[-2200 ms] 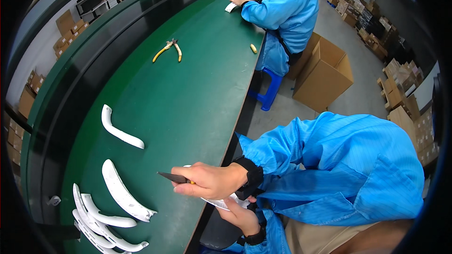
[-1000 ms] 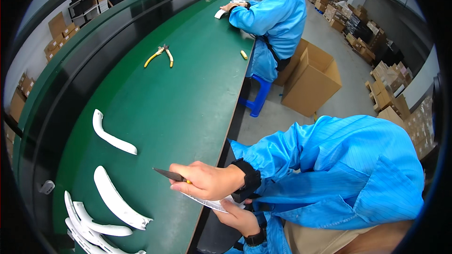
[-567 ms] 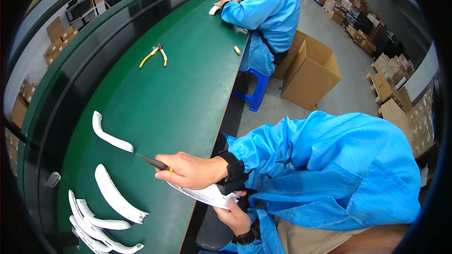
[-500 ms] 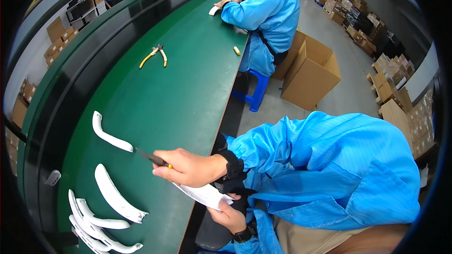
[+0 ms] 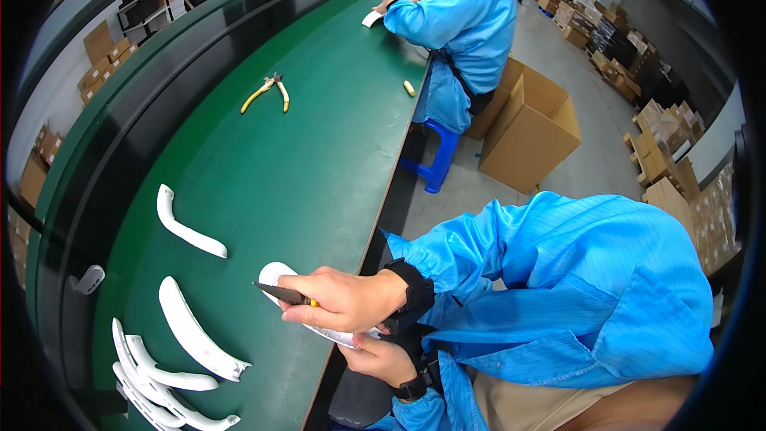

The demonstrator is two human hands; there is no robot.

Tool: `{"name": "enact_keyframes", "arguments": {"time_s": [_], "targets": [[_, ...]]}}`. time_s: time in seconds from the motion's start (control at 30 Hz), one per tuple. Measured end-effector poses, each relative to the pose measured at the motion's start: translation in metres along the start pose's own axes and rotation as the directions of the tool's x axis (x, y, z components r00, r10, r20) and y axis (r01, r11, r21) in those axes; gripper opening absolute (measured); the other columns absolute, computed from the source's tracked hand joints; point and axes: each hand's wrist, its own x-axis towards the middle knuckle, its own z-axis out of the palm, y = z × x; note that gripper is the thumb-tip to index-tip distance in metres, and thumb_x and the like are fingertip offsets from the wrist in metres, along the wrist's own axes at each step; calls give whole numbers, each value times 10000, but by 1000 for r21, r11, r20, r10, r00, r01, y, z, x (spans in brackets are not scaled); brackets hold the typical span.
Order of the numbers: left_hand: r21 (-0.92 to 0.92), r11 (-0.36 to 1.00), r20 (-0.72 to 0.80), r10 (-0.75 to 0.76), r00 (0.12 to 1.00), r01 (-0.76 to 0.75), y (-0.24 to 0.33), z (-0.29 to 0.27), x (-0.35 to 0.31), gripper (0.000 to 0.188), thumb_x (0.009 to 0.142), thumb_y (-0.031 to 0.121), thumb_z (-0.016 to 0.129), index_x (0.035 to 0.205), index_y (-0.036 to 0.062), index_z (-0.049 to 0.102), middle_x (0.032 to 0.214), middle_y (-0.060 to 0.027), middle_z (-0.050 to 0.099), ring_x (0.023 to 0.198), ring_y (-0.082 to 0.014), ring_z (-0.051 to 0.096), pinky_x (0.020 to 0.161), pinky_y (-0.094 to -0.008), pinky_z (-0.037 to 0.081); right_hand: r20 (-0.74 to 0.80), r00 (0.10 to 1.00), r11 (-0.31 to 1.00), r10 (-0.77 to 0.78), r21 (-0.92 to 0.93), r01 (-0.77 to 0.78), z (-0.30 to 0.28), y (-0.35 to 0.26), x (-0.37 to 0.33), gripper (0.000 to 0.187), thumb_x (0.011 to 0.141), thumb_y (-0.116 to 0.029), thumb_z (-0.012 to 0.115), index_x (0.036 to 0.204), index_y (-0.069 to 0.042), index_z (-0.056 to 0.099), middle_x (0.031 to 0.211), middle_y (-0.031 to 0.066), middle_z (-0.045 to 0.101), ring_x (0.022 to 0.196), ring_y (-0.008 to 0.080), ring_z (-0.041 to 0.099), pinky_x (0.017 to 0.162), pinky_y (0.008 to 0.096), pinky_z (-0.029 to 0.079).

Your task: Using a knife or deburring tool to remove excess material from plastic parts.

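My right hand (image 5: 345,301) is closed around a knife (image 5: 279,293) with a dark pointed blade and a bit of yellow showing at its handle. The blade lies across the far end of a white curved plastic piece (image 5: 273,273). Below it, my left hand (image 5: 384,361) grips the near end of that piece, which tilts over the table edge. My right hand hides the piece's middle. On the green table (image 5: 295,168), an S-bent white piece (image 5: 191,229) and a broad curved white piece (image 5: 195,331) lie to the left.
Several slim white pieces (image 5: 163,387) overlap at the lower left. Yellow-handled pliers (image 5: 269,93) and a small yellow object (image 5: 409,88) lie farther up the table. A co-worker (image 5: 467,16) in blue sits ahead, beside an open cardboard box (image 5: 531,132).
My right hand and the knife have shifted slightly right and down. The white piece has swung up, so its rounded far end now shows beyond the blade.
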Motion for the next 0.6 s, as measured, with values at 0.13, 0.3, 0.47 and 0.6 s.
{"name": "enact_keyframes", "arguments": {"time_s": [0.13, 0.3, 0.47, 0.6], "targets": [[90, 989, -62, 123, 990, -117, 1, 4, 2, 547, 1006, 405, 437, 1001, -132, 542, 743, -148, 569, 607, -208, 567, 527, -310, 424, 1, 998, 997, -56, -46, 56, 4, 5, 1, 220, 988, -202, 518, 981, 13, 473, 697, 144, 566, 580, 279, 568, 549, 370, 444], [93, 995, -9, 22, 1000, -21, -7, -2, 1, 564, 1008, 420, 426, 1002, -128, 558, 785, -170, 610, 668, -248, 588, 592, -363, 449, -51, 998, 998, -22, -54, 19, 9, 5, -14, 163, 978, -149, 525, 977, 8, 479, 668, 140, 547, 559, 291, 554, 526, 363, 437], [151, 975, -32, 169, 985, -162, -10, -1, 4, 505, 1014, 368, 428, 999, -117, 567, 784, -168, 623, 650, -247, 579, 570, -363, 444, 27, 986, 982, -162, -95, 164, 14, 10, -24, 136, 956, -113, 547, 957, 4, 477, 687, 155, 549, 571, 336, 547, 530, 389, 420], [124, 983, 5, 135, 991, -135, -16, 1, 1, 466, 1008, 333, 451, 993, -119, 564, 769, -155, 617, 637, -235, 581, 551, -342, 445, 24, 982, 969, -189, -155, 191, 13, 9, -23, 159, 972, -152, 535, 943, -6, 476, 656, 151, 537, 539, 305, 532, 534, 373, 429]]}}
